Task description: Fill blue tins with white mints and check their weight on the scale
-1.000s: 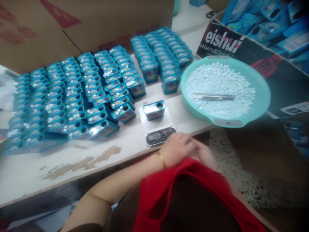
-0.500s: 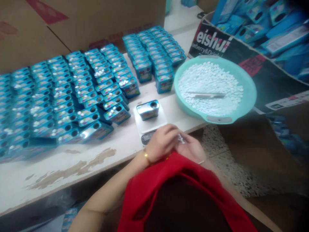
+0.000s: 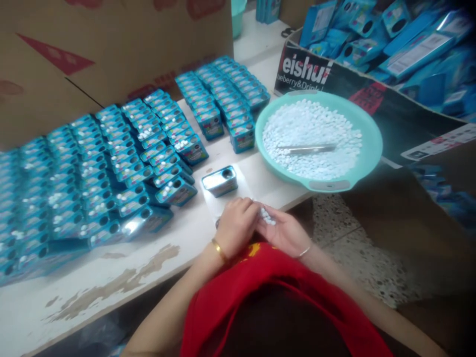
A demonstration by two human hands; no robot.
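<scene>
In front of my body, my right hand is cupped, palm up, around several small white tablets. My left hand meets it from the left, its fingers curled and pressed together at the edge of the right palm. Whatever those fingers pinch, if anything, is hidden. Just beyond the left hand lies a white kitchen scale, its front part covered by that hand. On it stands one blue box with a shiny top and a round dark hole.
A turquoise basin full of white tablets stands to the right, a metal strip lying on the tablets. Rows of blue boxes fill the left and back of the white table. Behind the basin, a black carton holds more blue packs.
The view has shifted, so the table's things sit slightly further left and mostly lower. My left fingers have drawn leftward off the right palm, leaving more of the tablets visible.
</scene>
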